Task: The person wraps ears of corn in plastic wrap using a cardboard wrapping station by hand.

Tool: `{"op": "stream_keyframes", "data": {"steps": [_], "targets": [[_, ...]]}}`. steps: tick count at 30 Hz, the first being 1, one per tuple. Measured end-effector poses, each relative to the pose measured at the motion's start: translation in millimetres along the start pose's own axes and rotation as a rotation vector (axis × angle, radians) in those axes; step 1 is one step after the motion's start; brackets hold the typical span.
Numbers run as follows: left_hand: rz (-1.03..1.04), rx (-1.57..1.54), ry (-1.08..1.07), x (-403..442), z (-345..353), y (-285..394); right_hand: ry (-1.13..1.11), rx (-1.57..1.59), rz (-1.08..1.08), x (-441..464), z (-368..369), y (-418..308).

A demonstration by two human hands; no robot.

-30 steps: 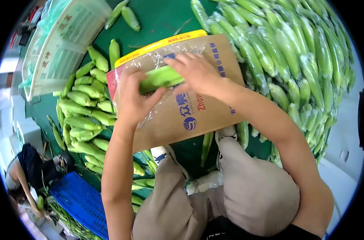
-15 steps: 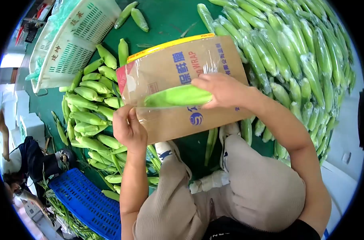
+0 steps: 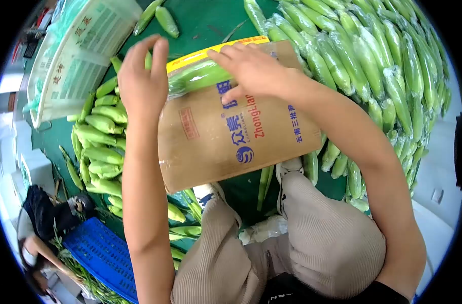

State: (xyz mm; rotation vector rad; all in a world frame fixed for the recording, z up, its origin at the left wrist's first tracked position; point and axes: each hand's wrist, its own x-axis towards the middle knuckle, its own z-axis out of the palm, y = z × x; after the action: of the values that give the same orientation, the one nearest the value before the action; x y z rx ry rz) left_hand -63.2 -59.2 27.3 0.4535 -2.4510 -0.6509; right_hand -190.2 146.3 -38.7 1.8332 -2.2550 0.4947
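Count: I see many film-wrapped corn ears [image 3: 363, 55] right, unwrapped ears [image 3: 104, 124] left | Current ear [image 3: 198, 77]: film-covered, at carton [image 3: 200, 147] top | Right hand [image 3: 256, 71]: fingers spread over ear | Left hand [image 3: 144, 81]: fingers bent, grip I can't tell

Green floor [image 3: 205, 23] underfoot, pale surface [image 3: 438, 164] at far right, white boxy shapes [image 3: 40, 169] and bright patch [image 3: 13, 83] at left
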Motion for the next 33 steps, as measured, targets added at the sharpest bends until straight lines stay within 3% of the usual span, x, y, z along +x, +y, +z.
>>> {"op": "stream_keyframes", "data": {"steps": [1, 2, 3, 5, 7, 10, 13, 17, 19, 21, 23, 25, 26, 27, 28, 29, 30, 31, 32, 33], "targets": [[0.04, -0.115, -0.046, -13.0, 0.5, 3.2, -0.068, 0.053, 0.033, 5.9, 3.0, 6.4], [0.276, 0.04, -0.099, -26.8, 9.8, -3.6, -0.135, 0.11, 0.06, 13.9, 4.8, 10.8], [0.345, 0.217, -0.188, -39.6, 13.5, 13.0, -0.202, 0.167, 0.084, 19.2, 5.1, 13.9], [0.376, 0.341, -0.235, -64.1, 30.6, 22.0, -0.326, 0.384, 0.125, 13.9, 2.1, 4.4], [0.33, 0.376, -0.385, -82.5, 22.2, 26.8, -0.607, 0.599, 0.194, 2.4, -40.0, -12.8], [0.229, 0.182, -0.655, -105.9, 5.3, 45.0, -0.84, 0.71, 0.063, -7.4, -48.8, -5.0], [0.113, 0.067, -0.866, -113.9, -14.8, 62.8, -0.318, 0.301, -0.091, -24.6, -12.7, -19.5], [0.081, -0.052, -1.139, -150.4, -19.2, 64.6, -0.409, 0.148, -0.123, -42.1, 2.6, -49.7], [0.031, -0.216, -1.447, -174.1, -34.2, 78.1, -0.444, 0.204, -0.069, -43.6, 6.4, -50.6], [0.077, -0.533, -1.875, -232.5, -28.9, 81.7, -0.34, 0.15, -0.149, -45.2, 13.1, -47.5], [-0.073, -0.608, -2.031, -245.0, -33.2, 72.8, -0.291, 0.225, -0.202, -50.8, 7.3, -47.6], [-0.021, -0.607, -1.857, -257.4, -38.7, 49.4, -0.275, 0.442, -0.22, -60.2, -17.8, -69.6], [-0.132, -0.695, -1.802, -234.4, -55.2, 52.8, -0.542, 0.527, -0.167, -62.2, -56.3, -90.1], [-0.12, -0.561, -1.797, -217.5, -67.9, 55.6, -0.812, 0.615, -0.098, -70.6, -94.0, -116.1], [-0.057, -0.613, -1.585, -221.6, -76.9, 48.7, -0.903, 0.885, -0.095, -103.7, -83.8, -136.3], [-0.141, -0.689, -1.549, -192.9, -93.4, 58.1, -1.098, 1.164, -0.008, -127.6, -76.0, -152.4], [-0.044, -0.528, -1.548, -195.3, -109.0, 40.8, -0.993, 1.496, 0.129, -147.5, -56.6, -167.6], [-0.198, -0.464, -1.447, -184.1, -126.7, 43.9, -0.897, 1.629, 0.2, -153.9, -42.0, -175.5], [-0.189, -0.443, -1.25, -177.8, -138.0, 41.2, -0.757, 1.605, 0.224, -155.6, -29.1, -176.6], [-0.057, -0.5, -0.867, -197.2, -127.2, 4.2, -0.693, 1.553, 0.245, -140.0, -46.5, -165.3]]}}
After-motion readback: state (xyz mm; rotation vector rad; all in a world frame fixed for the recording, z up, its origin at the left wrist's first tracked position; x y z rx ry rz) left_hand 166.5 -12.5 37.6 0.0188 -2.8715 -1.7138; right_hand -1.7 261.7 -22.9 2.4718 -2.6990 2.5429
